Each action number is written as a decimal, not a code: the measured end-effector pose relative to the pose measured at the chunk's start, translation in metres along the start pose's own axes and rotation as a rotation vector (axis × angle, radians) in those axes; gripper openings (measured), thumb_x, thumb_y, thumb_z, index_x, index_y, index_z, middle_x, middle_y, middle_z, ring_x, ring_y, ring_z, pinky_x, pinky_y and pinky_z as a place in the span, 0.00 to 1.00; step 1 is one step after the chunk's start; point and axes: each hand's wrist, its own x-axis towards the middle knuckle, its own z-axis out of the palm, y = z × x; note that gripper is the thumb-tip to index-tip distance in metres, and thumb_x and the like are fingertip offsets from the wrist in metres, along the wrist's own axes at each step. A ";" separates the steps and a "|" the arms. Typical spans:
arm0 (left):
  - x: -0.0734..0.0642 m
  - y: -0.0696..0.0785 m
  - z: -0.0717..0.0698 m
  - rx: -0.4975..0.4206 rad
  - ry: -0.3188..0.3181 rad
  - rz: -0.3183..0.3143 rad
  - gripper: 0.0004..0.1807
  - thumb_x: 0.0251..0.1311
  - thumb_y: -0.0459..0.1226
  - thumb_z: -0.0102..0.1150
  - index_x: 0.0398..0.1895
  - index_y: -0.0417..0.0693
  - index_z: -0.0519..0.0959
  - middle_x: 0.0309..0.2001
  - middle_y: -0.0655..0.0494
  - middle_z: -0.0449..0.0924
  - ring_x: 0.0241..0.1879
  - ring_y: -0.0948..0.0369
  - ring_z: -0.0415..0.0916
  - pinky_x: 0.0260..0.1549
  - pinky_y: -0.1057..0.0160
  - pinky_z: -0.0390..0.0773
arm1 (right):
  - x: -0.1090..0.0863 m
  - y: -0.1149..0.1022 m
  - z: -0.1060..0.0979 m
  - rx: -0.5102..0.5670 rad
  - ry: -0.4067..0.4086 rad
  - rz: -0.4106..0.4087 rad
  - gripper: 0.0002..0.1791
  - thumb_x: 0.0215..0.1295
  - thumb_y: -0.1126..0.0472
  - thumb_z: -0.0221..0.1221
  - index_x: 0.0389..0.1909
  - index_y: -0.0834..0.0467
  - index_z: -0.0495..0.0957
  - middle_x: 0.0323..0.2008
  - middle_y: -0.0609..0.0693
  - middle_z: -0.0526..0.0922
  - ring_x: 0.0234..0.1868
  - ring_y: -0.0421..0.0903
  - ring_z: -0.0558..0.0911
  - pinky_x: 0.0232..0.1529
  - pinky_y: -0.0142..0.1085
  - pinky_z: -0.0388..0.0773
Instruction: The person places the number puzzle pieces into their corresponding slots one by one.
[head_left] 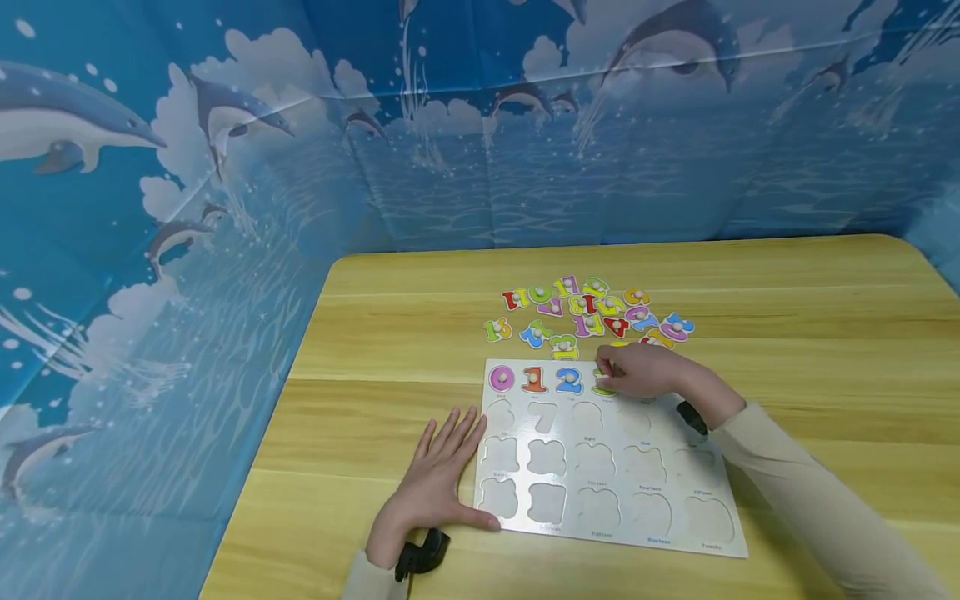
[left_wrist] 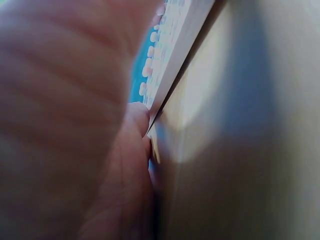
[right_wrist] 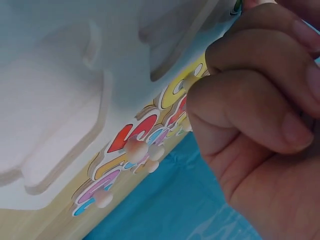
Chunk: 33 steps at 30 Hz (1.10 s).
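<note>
A white number puzzle board [head_left: 622,525] lies on the table, with a pink 0 [head_left: 502,378], an orange 1 [head_left: 534,380] and a blue 2 [head_left: 569,381] seated in its top row. Just right of the 2, my right hand [head_left: 643,369] pinches a green number piece [head_left: 602,385], mostly hidden under the fingers. In the right wrist view the fingers [right_wrist: 260,100] are curled, and the piece is nearly out of sight. My left hand [head_left: 438,479] is spread flat on the table along the board's left edge, its thumb at the lower left corner.
Loose number pieces with knobs, such as a red 4 [head_left: 616,326] and a green 0 [head_left: 540,294], lie behind the board. The board's lower rows have vacant cut-outs. A wooden table [head_left: 360,392] carries everything, and a dolphin-print cloth [head_left: 450,192] hangs behind it.
</note>
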 end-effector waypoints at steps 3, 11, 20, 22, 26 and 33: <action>0.000 0.001 0.000 0.002 0.014 0.013 0.71 0.32 0.73 0.64 0.76 0.51 0.41 0.76 0.53 0.35 0.73 0.52 0.29 0.66 0.45 0.30 | -0.001 0.001 0.001 -0.003 0.012 0.006 0.10 0.65 0.54 0.59 0.32 0.53 0.68 0.18 0.44 0.66 0.19 0.41 0.65 0.23 0.34 0.59; -0.001 0.002 0.000 0.014 0.014 0.011 0.71 0.32 0.73 0.63 0.76 0.51 0.41 0.76 0.54 0.34 0.73 0.53 0.29 0.67 0.45 0.30 | -0.004 0.002 0.005 0.012 0.045 0.024 0.11 0.65 0.53 0.60 0.32 0.52 0.68 0.18 0.45 0.65 0.17 0.41 0.64 0.22 0.34 0.58; -0.001 0.000 0.000 0.009 0.017 0.014 0.71 0.32 0.73 0.63 0.76 0.51 0.41 0.76 0.54 0.34 0.73 0.53 0.29 0.66 0.46 0.30 | -0.005 0.000 0.007 -0.017 0.067 0.020 0.09 0.65 0.54 0.59 0.33 0.51 0.68 0.16 0.44 0.63 0.16 0.41 0.63 0.21 0.34 0.56; -0.001 0.000 0.001 0.006 0.009 0.008 0.71 0.32 0.73 0.63 0.76 0.52 0.40 0.76 0.55 0.33 0.73 0.54 0.28 0.67 0.47 0.28 | -0.005 0.000 0.006 -0.018 0.064 0.021 0.09 0.65 0.54 0.59 0.33 0.51 0.68 0.16 0.44 0.63 0.16 0.41 0.63 0.21 0.34 0.56; 0.000 0.001 0.001 0.014 0.004 0.004 0.71 0.32 0.73 0.63 0.76 0.52 0.39 0.76 0.55 0.33 0.73 0.54 0.27 0.67 0.47 0.28 | -0.007 -0.001 0.006 -0.024 0.071 0.016 0.09 0.64 0.54 0.59 0.33 0.51 0.69 0.16 0.44 0.63 0.16 0.41 0.64 0.21 0.34 0.56; 0.000 0.003 -0.001 0.015 0.012 0.009 0.71 0.32 0.73 0.62 0.76 0.51 0.41 0.76 0.54 0.34 0.73 0.53 0.28 0.66 0.45 0.30 | -0.008 -0.003 0.007 -0.015 0.084 0.033 0.09 0.64 0.55 0.60 0.32 0.51 0.69 0.16 0.44 0.64 0.16 0.41 0.65 0.21 0.34 0.56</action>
